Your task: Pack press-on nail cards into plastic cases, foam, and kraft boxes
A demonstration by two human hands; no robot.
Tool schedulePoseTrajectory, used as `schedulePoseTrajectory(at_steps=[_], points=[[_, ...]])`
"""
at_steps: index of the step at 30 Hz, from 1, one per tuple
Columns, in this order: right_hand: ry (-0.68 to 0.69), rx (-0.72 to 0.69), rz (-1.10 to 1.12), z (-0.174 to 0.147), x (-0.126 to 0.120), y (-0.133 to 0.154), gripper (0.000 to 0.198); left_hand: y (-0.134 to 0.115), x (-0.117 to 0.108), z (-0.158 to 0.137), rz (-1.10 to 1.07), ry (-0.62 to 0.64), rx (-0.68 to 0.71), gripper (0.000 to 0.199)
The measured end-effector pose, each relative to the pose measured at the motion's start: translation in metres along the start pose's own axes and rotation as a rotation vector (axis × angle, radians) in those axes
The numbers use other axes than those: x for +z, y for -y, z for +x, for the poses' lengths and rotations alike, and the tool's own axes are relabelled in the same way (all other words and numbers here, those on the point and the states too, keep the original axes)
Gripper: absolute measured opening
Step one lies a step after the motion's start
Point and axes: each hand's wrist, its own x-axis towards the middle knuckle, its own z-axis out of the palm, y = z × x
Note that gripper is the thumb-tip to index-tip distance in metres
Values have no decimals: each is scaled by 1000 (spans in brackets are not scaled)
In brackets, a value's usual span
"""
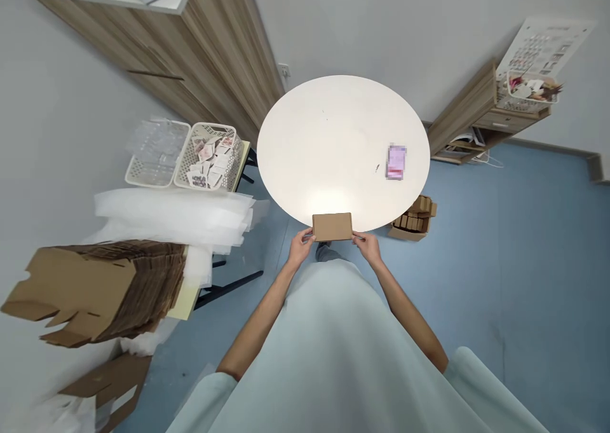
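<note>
1. In a room with a blue floor [538,248], a white oval table [328,134] stands near a pale wall, flattened cardboard [76,287] stacked off to the left.
2. A small brown cardboard box [332,227], apparently closed, spans the table's near edge; whether it rests there or is held just above cannot be told.
3. The left hand [300,248] pinches the box's near left corner, fingers nearly closed.
4. The right hand [368,248] mirrors it at the near right corner, its grip equally narrow.
5. The box looks light and fairly stiff, its dry card unlikely to slip, though hard squeezing could dent the walls; its contents are hidden.
6. The short ends, gripped level from both sides, seem the soundest hold.
</note>
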Motion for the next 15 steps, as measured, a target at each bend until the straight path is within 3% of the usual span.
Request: schedulePoseTrajectory(at_steps=[5, 15], points=[[-40, 74, 228, -44, -35, -19, 55, 4, 35, -35, -151, 113, 34, 63], [-212, 205, 379, -128, -105, -46, 58, -8, 98, -86, -257, 338, -17, 76]])
